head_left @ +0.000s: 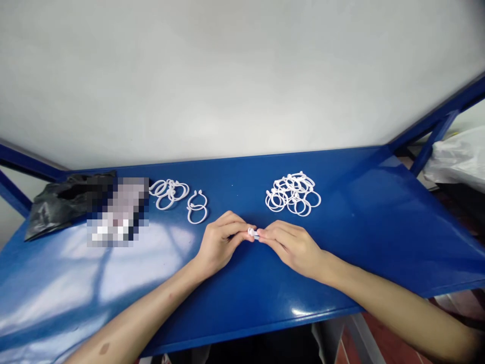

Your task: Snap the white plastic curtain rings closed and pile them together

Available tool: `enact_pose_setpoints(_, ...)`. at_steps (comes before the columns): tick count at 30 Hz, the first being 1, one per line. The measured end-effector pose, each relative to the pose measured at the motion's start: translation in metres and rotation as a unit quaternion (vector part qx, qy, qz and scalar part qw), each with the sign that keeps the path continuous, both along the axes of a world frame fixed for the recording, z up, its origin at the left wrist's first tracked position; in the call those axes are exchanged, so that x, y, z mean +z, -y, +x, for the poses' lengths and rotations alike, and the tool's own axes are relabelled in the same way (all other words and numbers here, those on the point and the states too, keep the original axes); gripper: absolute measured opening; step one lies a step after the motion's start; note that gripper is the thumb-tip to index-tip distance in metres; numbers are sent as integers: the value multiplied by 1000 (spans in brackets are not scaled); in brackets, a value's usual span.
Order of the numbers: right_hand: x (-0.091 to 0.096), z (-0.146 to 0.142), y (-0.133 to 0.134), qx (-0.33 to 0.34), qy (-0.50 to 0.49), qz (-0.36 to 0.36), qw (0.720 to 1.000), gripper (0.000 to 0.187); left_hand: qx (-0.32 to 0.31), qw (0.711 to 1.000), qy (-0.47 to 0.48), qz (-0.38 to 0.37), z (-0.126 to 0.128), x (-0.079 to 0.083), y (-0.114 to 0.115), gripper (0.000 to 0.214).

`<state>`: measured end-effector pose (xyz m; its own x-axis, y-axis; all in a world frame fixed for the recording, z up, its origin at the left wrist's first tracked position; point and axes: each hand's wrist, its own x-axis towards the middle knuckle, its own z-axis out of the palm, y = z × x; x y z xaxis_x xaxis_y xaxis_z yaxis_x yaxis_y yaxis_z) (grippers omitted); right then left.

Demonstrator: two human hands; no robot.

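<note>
Above the middle of the blue table, my left hand (220, 241) and my right hand (295, 248) meet, fingertips pinched together. Between them is a small white plastic ring (251, 232), mostly covered by the fingers; each hand grips one side of it. Beyond my right hand lies a pile of white plastic rings (291, 189), several of them overlapping. To the left of my left hand, a pair of rings (197, 206) touch each other, one with its knobbed ends apart. A smaller cluster of rings (171, 193) sits farther left.
The blue metal table (235, 303) runs up to a pale wall (235, 76). At its left end rest a black plastic bag (56, 205) and a pixelated object (127, 207). Blue frame bars slope at both sides. A white plastic bag (460, 154) stands beyond the right bar.
</note>
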<state>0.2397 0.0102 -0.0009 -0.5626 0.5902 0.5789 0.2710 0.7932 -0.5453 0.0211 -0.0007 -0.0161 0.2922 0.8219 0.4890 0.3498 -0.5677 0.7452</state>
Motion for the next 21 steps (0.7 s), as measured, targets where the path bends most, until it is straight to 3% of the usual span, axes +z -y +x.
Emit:
enact_pose_setpoints(8, -1, 2, -3, 33, 15, 3, 999, 13, -13, 999, -31, 43, 4, 1, -1, 10)
enact_pose_setpoints(14, 1, 11, -19, 28, 68, 105, 992, 17, -3, 995, -74, 71, 8, -2, -4, 15)
enact_pose_setpoints(16, 8, 23, -31, -14, 113, 170, 979, 19, 21, 986, -131, 100, 7, -2, -6, 20)
enact_pose_setpoints(18, 18, 39, -43, -111, 149, 206, 961, 18, 48, 967, -204, 143, 6, -2, -7, 22)
enact_pose_setpoints(20, 28, 56, -53, -232, 186, 174, 939, 13, 69, 947, -259, 174, 3, -1, -8, 20)
enact_pose_setpoints(21, 31, 63, -57, -262, 199, 154, 931, 14, 76, 941, -276, 180, 2, -1, -9, 20)
